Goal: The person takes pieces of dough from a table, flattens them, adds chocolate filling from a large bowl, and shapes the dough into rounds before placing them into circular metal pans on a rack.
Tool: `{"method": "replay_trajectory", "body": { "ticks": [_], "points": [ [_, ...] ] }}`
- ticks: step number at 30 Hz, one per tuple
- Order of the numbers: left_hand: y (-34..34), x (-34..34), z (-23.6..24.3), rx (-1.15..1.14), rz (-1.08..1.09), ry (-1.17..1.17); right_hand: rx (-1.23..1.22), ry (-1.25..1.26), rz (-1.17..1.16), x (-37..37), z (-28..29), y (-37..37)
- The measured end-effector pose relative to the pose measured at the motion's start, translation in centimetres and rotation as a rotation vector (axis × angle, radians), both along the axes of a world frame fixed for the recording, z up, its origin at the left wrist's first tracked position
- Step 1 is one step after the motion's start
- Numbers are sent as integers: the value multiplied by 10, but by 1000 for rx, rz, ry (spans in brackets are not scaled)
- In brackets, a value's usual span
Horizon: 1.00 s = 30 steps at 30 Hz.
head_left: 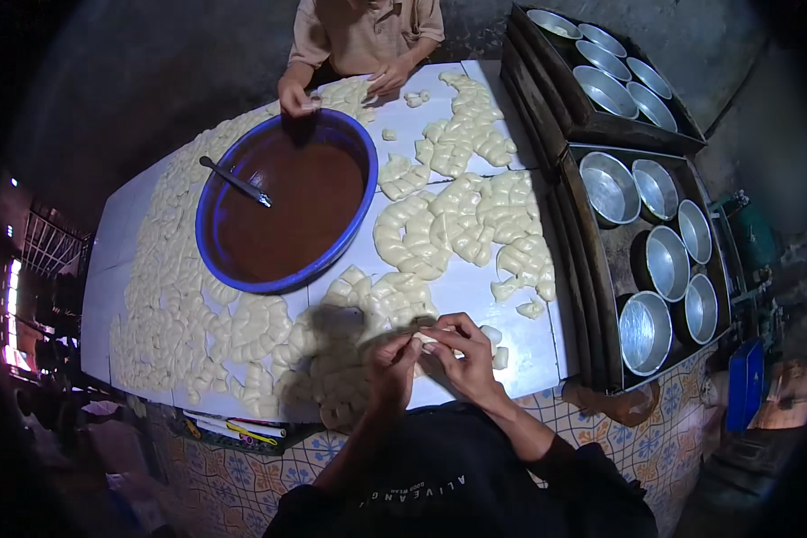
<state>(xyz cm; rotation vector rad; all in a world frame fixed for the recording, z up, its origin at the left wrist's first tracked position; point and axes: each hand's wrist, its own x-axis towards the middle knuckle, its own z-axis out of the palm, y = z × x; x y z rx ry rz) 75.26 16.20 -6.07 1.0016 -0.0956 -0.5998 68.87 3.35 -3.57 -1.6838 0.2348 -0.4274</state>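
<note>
Near the table's front edge, my left hand (393,369) and my right hand (466,360) meet over a small pale piece of dough (425,338). Both sets of fingers are closed around it, pinching it from either side. Part of the piece is hidden behind my thumbs and fingertips. Just right of my right hand lie a few loose dough pieces (500,357). A clump of dough pieces (399,300) sits beyond my hands. Farther left stands a blue basin (289,286) of smooth brown filling (300,211), with a dark-handled spoon (231,179) resting in it.
Many dough pieces (188,305) cover the white tabletop's (117,220) left side. At the right, stacked dark trays hold several round metal tins (646,332). Across the table, a co-worker's hands (387,79) are by more dough. Tools lie in a crate (233,429) under the front edge.
</note>
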Motion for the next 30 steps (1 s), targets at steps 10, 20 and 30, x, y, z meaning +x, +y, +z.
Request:
{"method": "replay_trajectory", "body": {
  "ticks": [10,20,30],
  "points": [
    [7,4,-13,75,-182,32,-141,-275,364,41,1,-5],
    [-1,164,57,-348,-43,-77,629,-64,407,48,-39,-18],
    [21,251,58,1038,-35,-447,567,-73,337,53,-62,-10]
  ]
}}
